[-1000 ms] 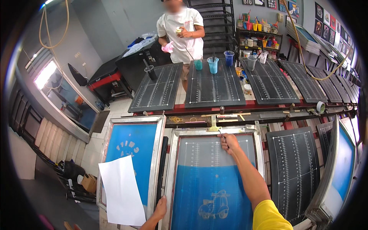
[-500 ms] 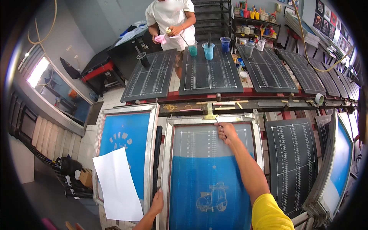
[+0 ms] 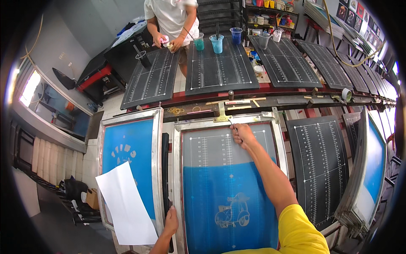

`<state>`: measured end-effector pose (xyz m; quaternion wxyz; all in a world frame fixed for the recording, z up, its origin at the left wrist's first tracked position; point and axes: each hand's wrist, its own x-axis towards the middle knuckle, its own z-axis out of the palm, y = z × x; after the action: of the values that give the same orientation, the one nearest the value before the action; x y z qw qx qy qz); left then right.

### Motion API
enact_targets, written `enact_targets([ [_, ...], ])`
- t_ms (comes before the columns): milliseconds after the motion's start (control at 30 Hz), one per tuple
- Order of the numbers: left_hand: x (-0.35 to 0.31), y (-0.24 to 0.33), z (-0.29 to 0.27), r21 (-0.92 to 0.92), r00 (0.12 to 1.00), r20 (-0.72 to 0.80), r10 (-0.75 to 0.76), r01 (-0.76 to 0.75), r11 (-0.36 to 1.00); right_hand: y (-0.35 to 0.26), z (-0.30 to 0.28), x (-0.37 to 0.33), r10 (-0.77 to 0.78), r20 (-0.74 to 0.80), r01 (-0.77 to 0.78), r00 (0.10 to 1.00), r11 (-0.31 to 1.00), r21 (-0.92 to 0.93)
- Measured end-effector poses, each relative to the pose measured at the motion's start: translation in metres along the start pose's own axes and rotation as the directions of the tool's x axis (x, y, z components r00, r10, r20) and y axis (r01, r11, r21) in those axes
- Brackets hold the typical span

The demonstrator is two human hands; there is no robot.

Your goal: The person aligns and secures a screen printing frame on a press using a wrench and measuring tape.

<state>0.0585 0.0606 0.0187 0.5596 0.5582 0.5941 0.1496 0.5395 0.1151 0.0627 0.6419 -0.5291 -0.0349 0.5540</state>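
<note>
A screen printing frame (image 3: 178,182) with blue mesh lies in front of me, a pale scooter design (image 3: 232,210) showing in its lower part. At its far edge a metal clamp (image 3: 223,118) joins it to the rail. My right hand (image 3: 243,135) is closed around a small metal wrench (image 3: 231,121), whose tip meets the clamp; its exact seat is too small to tell. Low on the frame's left side, my left hand (image 3: 170,222) grips the edge, thumb up, with most of its fingers hidden. Through the mesh a dark board with ruled white marks is visible.
To the left stands another blue screen (image 3: 127,146) with a white paper sheet (image 3: 126,205) across it. Dark boards (image 3: 222,70) line the far side, bearing ink cups (image 3: 216,43). A person (image 3: 171,25) in white works there. Stacked screens (image 3: 363,178) lean at right.
My view has shifted, so the scene sits slightly higher and further left. Both hands keep their places on wrench and frame. The person opposite has lowered their hands toward a board.
</note>
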Motion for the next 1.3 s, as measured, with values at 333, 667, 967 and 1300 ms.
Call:
enact_targets([
  [333, 0.001, -0.011, -0.004, -0.004, 0.996, 0.005, -0.085, 0.085, 0.996, 0.009, 0.001, 0.002, -0.117, -0.033, 0.116, 0.993, 0.993, -0.02],
  [667, -0.006, -0.003, -0.002, 0.022, 0.998, -0.005, -0.065, 0.065, 0.998, 0.027, 0.022, 0.0, -0.175, -0.163, 0.2, 0.971, 0.968, 0.15],
  [967, -0.005, 0.005, 0.001, -0.071, 0.999, -0.01, -0.049, 0.049, 0.996, 0.024, 0.022, -0.001, -0.119, -0.121, 0.136, 0.986, 0.98, 0.144],
  [1300, -0.006, 0.006, 0.003, -0.065, 1.0, -0.013, 0.0, -0.001, 0.998, 0.001, 0.03, -0.006, -0.035, 0.023, 0.041, 0.999, 0.949, -0.314],
])
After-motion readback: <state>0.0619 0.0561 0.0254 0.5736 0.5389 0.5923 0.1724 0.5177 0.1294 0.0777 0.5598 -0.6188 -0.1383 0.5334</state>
